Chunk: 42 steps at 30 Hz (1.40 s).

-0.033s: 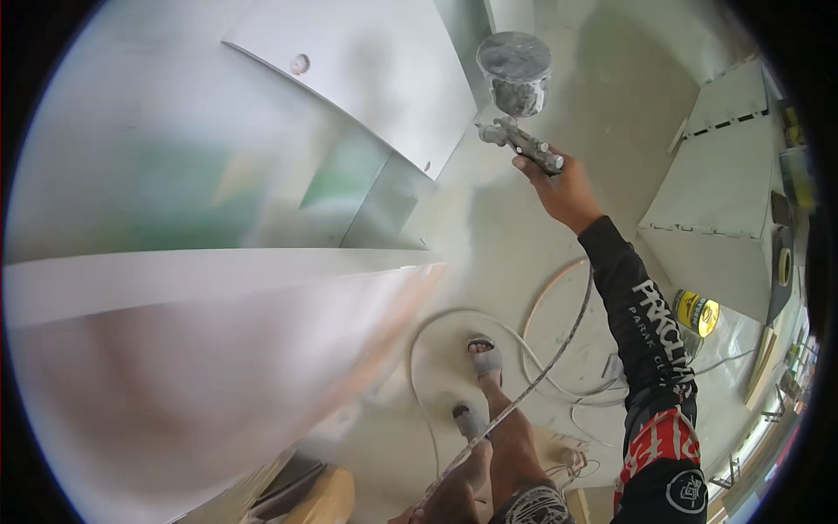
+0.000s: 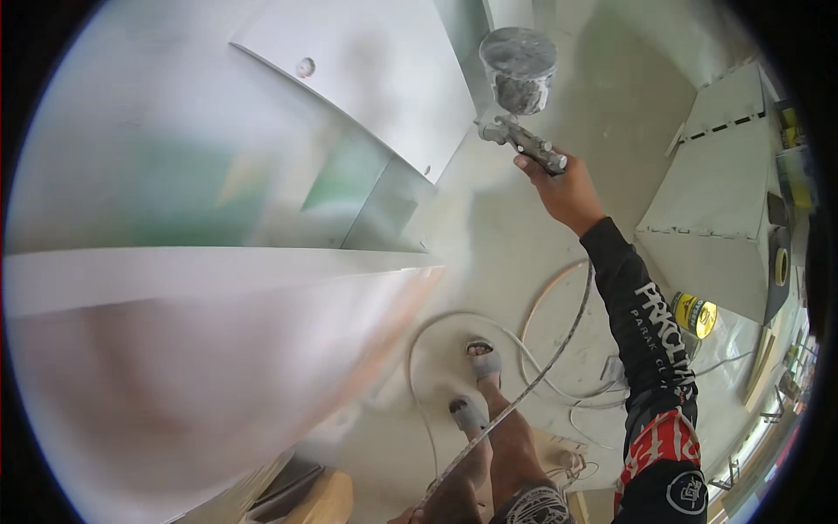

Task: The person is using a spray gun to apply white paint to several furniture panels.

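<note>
Wrapped round the handle of a paint spray gun is my right hand, its arm stretched far forward. A paint-smeared cup sits on the gun. The gun points left, toward a white panel with a round hole near its edge. A thin air hose hangs below my right wrist and runs down to the lower edge. There a small part of my left hand shows, closed on the hose; most of it is out of the picture.
A large white-coated board fills the lower left. Hose loops lie on the floor around my feet. To the right stand pale box-like cabinets, a yellow-and-black can and a tape roll.
The spray gun and its cup sit very slightly farther up and right in the picture. The panel has shifted a little right too. Both hands keep their grip.
</note>
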Motion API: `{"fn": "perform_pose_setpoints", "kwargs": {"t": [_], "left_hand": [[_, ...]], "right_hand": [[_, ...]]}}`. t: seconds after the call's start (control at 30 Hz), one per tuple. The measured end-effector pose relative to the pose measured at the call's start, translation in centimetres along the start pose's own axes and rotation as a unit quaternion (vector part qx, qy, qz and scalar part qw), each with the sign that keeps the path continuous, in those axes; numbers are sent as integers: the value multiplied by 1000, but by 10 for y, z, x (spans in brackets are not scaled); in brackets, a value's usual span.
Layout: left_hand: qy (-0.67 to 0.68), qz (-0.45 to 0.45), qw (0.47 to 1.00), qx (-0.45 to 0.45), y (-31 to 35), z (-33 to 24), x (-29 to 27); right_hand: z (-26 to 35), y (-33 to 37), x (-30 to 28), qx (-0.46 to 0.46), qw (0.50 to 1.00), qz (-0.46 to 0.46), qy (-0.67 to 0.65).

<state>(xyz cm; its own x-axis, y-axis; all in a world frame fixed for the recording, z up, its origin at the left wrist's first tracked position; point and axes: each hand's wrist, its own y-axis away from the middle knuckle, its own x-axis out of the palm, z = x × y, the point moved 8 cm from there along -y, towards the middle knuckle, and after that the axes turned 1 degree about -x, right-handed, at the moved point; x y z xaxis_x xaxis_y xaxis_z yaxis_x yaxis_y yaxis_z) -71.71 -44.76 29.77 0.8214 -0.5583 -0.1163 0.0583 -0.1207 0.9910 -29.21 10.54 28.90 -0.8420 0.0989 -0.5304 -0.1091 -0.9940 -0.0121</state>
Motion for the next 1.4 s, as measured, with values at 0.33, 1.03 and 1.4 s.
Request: {"fn": "perform_pose_setpoints", "kwargs": {"t": [0.33, 1.03, 1.4], "left_hand": [[53, 17, 988, 143, -59, -20, -35], [-20, -112, 950, 290, -3, -115, 22], [121, -372, 886, 251, 55, -147, 60]], "right_hand": [[120, -44, -6, -53, 994, -69, -64], [15, 9, -29, -34, 998, -31, -54], [-99, 31, -30, -41, 998, 41, 29]]}}
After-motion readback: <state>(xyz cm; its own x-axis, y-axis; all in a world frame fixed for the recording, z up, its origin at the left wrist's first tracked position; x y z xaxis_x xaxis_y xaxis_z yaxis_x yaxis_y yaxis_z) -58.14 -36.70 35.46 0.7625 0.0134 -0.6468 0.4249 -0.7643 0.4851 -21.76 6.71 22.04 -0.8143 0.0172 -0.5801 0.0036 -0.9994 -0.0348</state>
